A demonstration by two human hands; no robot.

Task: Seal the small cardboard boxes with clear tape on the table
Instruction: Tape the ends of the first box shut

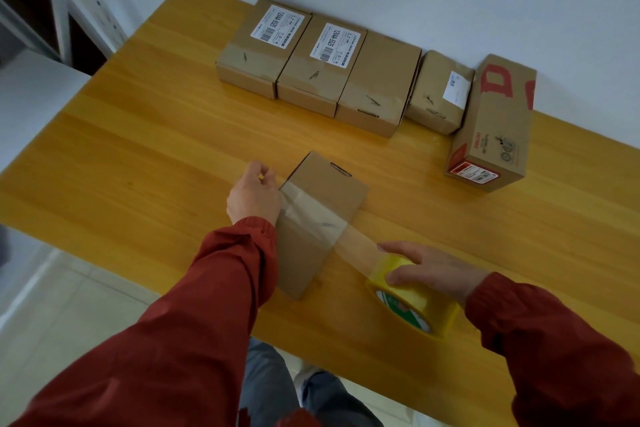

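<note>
Left grip point(252, 198): fingers curled, pinning the free end of the tape strip point(311, 215) against the left face of the box point(325, 191). The back of the hand hides the exact pinch.

Right grip point(429, 270): closed over the tape roll point(412, 298), just right of the box and nearer me. The thumb is on the roll's side and the forefinger is stretched forward. I can't tell whether the roll touches the desk point(138, 149).

The strip runs from the box's left face, across its top and off its right edge, then hangs taut in the air to the roll.

The box stands on the desk towards the front edge. Beyond it, a row of boxes point(311, 62) sits side by side along the wall. A red-printed carton point(495, 121) is off to the right of that row.

Step, as I read it: mid-seal on this box, with the strip laid over the top but not yet wrapped down the right face or cut.

Next move calls for:
- keeping the left end pinned;
- drawing the roll down past the box's right edge without slack, so the strip doesn't wrinkle or skew;
- rubbing it flat, then severing it. No cutter is in view, so that probably means a tear by hand.
</note>
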